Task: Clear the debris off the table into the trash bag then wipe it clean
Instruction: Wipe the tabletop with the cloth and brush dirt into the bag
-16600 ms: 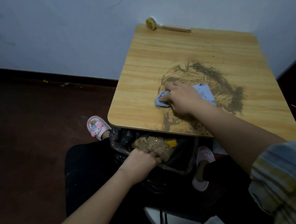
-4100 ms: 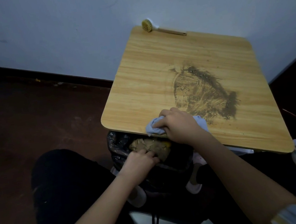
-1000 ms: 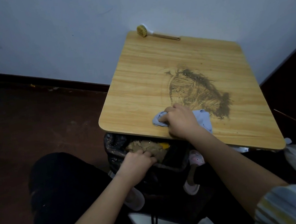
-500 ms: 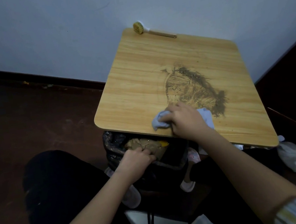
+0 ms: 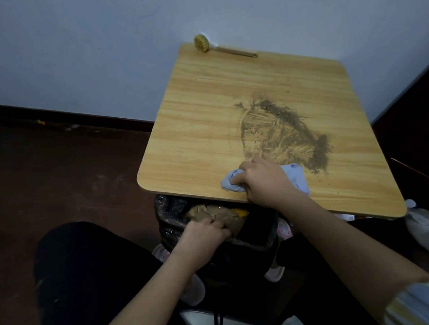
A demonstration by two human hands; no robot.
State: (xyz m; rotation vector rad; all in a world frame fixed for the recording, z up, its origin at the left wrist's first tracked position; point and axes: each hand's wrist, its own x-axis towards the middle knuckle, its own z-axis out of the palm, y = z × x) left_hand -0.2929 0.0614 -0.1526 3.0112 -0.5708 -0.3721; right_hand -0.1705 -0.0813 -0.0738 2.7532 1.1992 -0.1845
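A: Your right hand [image 5: 262, 180] has its fingers [image 5: 238, 179] curled, pinching the crumpled pale-blue cloth [image 5: 231, 183] at the wooden desk's [image 5: 200, 114] near edge; your left hand [image 5: 200, 236] grips the black trash bag's [image 5: 169, 211] rim below.

B: Risk?

A: Grit could miss the bag if it sags. The dark, streaky dirt smear [image 5: 284, 135] lies just beyond the cloth.

Home room, plain corner. Bare pale wall [image 5: 78, 43] meeting dark baseboard [image 5: 47, 115] and dark reddish floor [image 5: 29, 176]. Small wood-grain laminate table [image 5: 199, 109] pushed against wall. Pink slippers [image 5: 275, 271] on person's feet beneath it. Knotted white plastic bag [image 5: 426, 230] on floor beside table. Long-handled scrub brush [image 5: 218, 49] at table's far edge.
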